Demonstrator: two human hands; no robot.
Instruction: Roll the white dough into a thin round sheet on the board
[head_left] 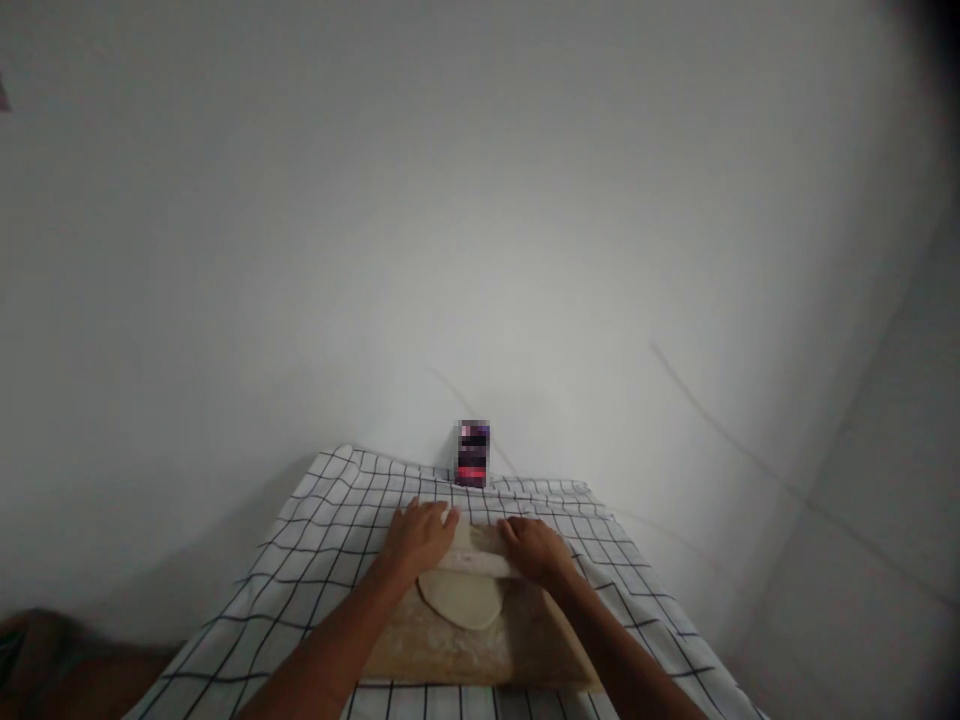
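Note:
A pale rolling pin (480, 565) lies crosswise over a flat round of dough (463, 600), and part of the dough shows beyond it. My left hand (421, 535) is closed over the pin's left end, its fingers pointing away from me. At the opposite end, my right hand (534, 548) is wrapped over the pin with its fingers curled. Both ends of the pin are hidden under my hands. Beneath the dough is a wooden board (450, 660) dusted with flour.
A white tablecloth with black grid lines (300, 560) covers the table under the board. Against the wall (480, 200) at the table's far edge stands a small upright device with a blurred screen (472, 453). Something brown and indistinct (82, 670) shows at the lower left.

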